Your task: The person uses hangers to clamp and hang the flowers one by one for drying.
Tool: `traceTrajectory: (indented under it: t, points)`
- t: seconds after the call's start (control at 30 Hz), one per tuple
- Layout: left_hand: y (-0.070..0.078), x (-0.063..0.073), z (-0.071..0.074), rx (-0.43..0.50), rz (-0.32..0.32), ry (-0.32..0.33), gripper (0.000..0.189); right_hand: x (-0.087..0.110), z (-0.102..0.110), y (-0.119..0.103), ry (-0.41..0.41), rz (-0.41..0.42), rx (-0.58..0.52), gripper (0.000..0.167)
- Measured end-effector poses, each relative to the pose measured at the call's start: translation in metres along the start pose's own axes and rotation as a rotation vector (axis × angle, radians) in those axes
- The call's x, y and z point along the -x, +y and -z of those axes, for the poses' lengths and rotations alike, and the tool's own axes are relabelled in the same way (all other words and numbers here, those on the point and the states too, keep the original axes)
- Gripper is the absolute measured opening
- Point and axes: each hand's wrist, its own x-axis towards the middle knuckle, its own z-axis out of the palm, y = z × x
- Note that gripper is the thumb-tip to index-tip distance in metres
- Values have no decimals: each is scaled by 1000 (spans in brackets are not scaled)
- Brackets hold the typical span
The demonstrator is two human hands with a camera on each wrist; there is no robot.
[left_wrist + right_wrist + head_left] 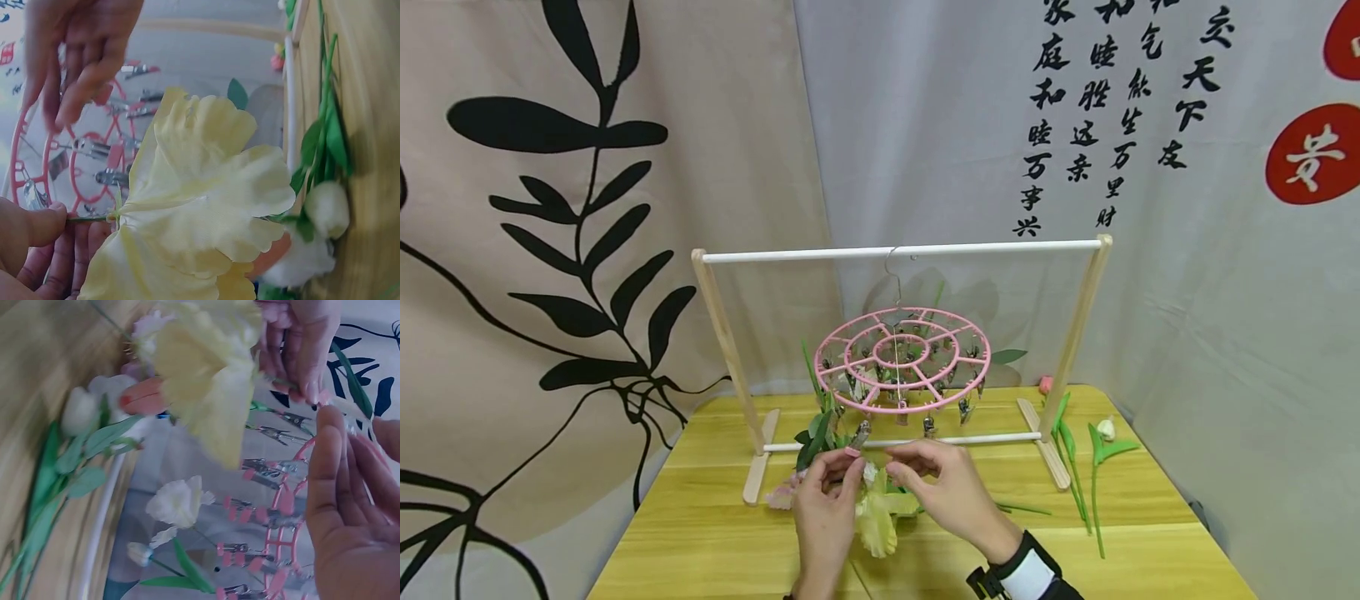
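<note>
Between thumb and fingers, my left hand (827, 504) pinches the thin green stem of a yellow artificial flower (877, 515), whose bloom hangs downward in the head view. In the left wrist view the ruffled petals (200, 200) spread out beyond the left thumb. A metal clip (861, 434) of the pink round hanger (902, 408) is right at the left fingertips; whether it grips the stem, I cannot tell. My right hand (946, 483) is beside the flower, fingers loosely bent and nothing visible in them. In the right wrist view its fingertips come close to the left fingers.
The pink hanger hangs by a hook from the white rod (820, 253) of a wooden-legged stand (1078, 342). Other clipped flowers include a white one (175, 503). Loose stems with a white tulip (1106, 429) and a pink bud (1046, 384) lie at the table's right.
</note>
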Motion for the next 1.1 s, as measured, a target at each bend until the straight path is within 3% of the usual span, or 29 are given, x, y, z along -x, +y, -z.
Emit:
traceTrajectory:
  t: [0.37,0.57,0.87,1.1]
  points:
    - [0,-27,23,-12,-31,84,16,35,23,29,-44,-71,30,16]
    - [2,-42,33,-65,-73,125,14,50,35,44,-24,-150,62,14]
    - [-7,-58,45,-163,-136,192,12,64,43,64,-30,-195,72,14]
    - [-16,-66,48,-227,-85,170,13,70,49,81,-37,-276,100,16]
